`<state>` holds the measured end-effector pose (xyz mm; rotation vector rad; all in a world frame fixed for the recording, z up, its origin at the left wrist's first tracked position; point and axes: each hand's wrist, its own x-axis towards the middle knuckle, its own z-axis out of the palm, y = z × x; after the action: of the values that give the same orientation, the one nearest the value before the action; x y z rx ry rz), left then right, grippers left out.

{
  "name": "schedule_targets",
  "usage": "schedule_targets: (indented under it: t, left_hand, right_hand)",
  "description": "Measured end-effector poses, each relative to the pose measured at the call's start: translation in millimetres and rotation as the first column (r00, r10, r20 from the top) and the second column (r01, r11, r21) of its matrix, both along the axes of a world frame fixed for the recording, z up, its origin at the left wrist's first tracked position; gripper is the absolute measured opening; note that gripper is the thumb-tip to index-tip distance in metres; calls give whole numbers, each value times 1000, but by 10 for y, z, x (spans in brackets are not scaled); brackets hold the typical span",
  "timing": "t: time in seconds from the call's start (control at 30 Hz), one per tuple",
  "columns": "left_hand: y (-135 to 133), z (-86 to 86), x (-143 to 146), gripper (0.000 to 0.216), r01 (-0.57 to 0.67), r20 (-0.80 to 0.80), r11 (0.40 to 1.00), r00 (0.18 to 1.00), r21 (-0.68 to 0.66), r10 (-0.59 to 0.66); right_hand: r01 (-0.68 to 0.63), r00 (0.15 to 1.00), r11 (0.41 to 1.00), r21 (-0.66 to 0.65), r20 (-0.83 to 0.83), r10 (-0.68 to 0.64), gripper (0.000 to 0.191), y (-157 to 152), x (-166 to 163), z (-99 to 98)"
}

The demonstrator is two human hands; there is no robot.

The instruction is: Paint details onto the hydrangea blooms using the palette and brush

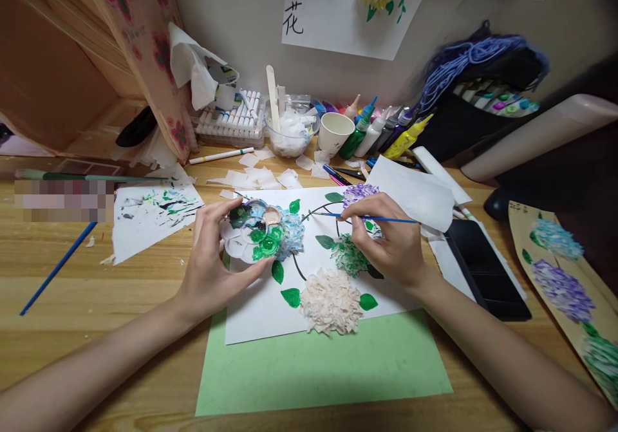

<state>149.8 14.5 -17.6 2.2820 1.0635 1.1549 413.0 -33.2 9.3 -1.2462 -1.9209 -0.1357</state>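
Wood-grained surface (pixel 120 361) runs under everything, and nearest on it lies a green sheet (pixel 318 361). White paper (pixel 261 326) overlaps its far part, with a peach flower (pixel 332 300) by the near edge and a green flower (pixel 348 256) beyond that. Over the paper's left side, the left grip (pixel 212 258) is closed on a palette (pixel 239 245), thumb along the near edge, fingers at the far one; the palette partly covers a blue flower (pixel 293 229). The right grip (pixel 393 245) pinches a brush (pixel 386 219), its tip pointing left at a dark stem (pixel 322 207) on the paper; whether it touches, I cannot tell. Just beyond those fingers is a purple flower (pixel 360 193). To the left lie a second brush (pixel 58 268) and a paint-smeared scrap (pixel 140 232); to the right, a black case (pixel 487 271) and a flowered strip (pixel 520 223). Farther back are torn bits (pixel 261 176), a bowl (pixel 290 145) with a stick (pixel 273 97) in it, a cup (pixel 337 137), bottles (pixel 362 134) and racked markers (pixel 236 113). Behind, the wall (pixel 241 20) carries a picture (pixel 333 7)
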Motion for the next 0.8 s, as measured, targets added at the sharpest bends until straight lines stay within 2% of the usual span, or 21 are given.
schedule_targets:
  t: [0.17,0.3,0.4,0.47,0.6,0.8]
  left_hand:
    - [-4,-12,-6,84,8,6,1000,1000,-8,-8]
    - [-11,-5,-4,84,7,-5,1000,1000,3,-7]
    - [-11,5,6,83,5,-12,1000,1000,27,-4]
    - [-10,10,14,81,7,-14,999,1000,46,-7]
    - [-20,18,20,80,11,-23,998,1000,54,-10]
    - [-36,35,17,78,17,-30,999,999,43,-16]
  right_hand:
    - [-10,1000,1000,1,15,10,17,6,3,-9]
    - [-24,995,999,37,-92,27,20,-50,-20,26]
    - [-95,981,985,144,-156,117,23,-145,-84,121]
    - [-187,972,962,197,-101,210,24,-211,-143,206]
    - [-351,936,930,113,35,349,25,-287,-258,314]
    - [-356,935,934,22,15,355,34,-258,-339,229]
